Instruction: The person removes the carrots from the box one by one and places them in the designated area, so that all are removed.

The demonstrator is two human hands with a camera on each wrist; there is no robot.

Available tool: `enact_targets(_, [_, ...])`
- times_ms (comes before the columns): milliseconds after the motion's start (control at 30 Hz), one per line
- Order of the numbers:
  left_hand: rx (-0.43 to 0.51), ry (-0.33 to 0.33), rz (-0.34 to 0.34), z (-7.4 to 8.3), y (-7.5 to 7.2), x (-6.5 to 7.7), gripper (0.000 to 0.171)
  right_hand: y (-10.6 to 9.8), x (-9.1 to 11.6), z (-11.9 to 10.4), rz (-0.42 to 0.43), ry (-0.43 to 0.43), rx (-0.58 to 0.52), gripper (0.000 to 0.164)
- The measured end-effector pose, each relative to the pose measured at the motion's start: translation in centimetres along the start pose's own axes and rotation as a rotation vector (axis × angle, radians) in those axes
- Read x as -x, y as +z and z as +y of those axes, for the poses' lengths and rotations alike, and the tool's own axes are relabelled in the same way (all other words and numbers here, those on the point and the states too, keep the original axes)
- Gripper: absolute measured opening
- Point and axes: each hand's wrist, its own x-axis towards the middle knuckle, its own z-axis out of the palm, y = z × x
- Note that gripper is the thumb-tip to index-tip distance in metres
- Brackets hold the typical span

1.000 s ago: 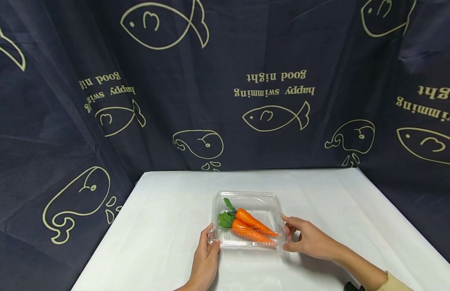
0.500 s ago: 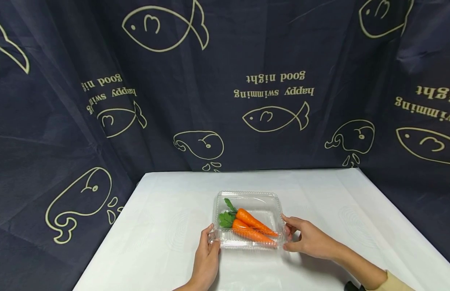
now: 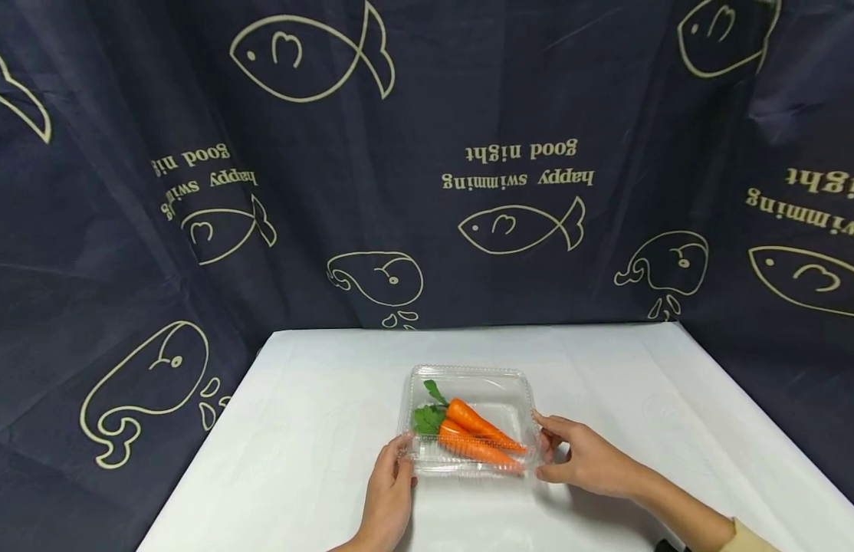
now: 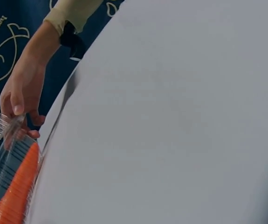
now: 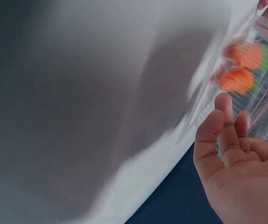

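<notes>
A clear plastic clamshell container [image 3: 506, 383] sits on the table in front of me. Inside it lie two orange carrots [image 3: 478, 423] with green leaves [image 3: 429, 418], tops toward the left. The lid covers them; whether its front edge is fastened, I cannot tell. My left hand [image 3: 388, 488] holds the near left corner, thumb toward the front. At the near right corner, my right hand [image 3: 592, 461] pinches the rim between thumb and fingers. The left wrist view shows the right hand [image 4: 26, 86] on the ridged rim. Both hands' far fingertips are partly hidden.
A white-covered table [image 3: 316, 399] carries the container near its middle. Dark blue cloth [image 3: 427, 153] with fish and whale drawings hangs behind and along both sides. A dark band [image 4: 72, 41] is on the right wrist below a pale sleeve [image 4: 75, 11].
My left fingers have shifted slightly in along the container's corner. The right hand keeps its grip. The view has tilted a little, and the carrots lie as before.
</notes>
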Motion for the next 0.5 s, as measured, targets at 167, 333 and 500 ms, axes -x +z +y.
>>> enact_targets(167, [0.013, -0.033, -0.031, 0.2, -0.4, -0.1, 0.037, -0.1, 0.0, -0.2, -0.003, 0.007, 0.005, 0.089])
enact_targets(333, [-0.026, -0.020, -0.034, 0.3, -1.0, -0.5, 0.042, -0.1, 0.1, -0.2, -0.016, 0.006, -0.003, 0.090])
enact_targets(500, [-0.056, 0.005, -0.047, 0.1, -1.4, -0.7, 0.054, 0.4, 0.1, 0.0, -0.005, 0.014, 0.025, 0.095])
